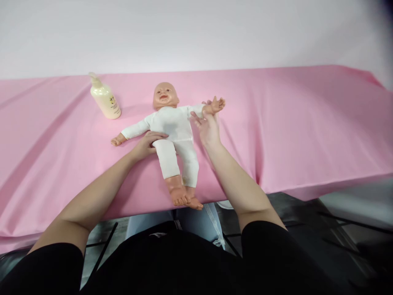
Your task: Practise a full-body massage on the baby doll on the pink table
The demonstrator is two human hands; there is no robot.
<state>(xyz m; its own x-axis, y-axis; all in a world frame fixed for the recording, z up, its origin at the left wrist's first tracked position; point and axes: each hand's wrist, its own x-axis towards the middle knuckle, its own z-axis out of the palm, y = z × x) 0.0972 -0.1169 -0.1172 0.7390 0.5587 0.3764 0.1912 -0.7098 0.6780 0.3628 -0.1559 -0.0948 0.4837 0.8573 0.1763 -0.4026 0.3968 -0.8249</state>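
Note:
A baby doll with a white cloth body lies face up, its head away from me and its feet at the table's near edge. My left hand rests against the hip on the left side, fingers stretched flat over the lower belly. On the right, my right hand holds the doll's outstretched forearm, the fingers around it near the wrist. The doll's small hand sticks out beyond my grip. Part of my right hand's fingers is hidden behind that arm.
A pale yellow pump bottle stands to the left of the doll's head. A pink cloth with folds covers the table. Behind it rises a white wall. Dark metal legs show below the near edge.

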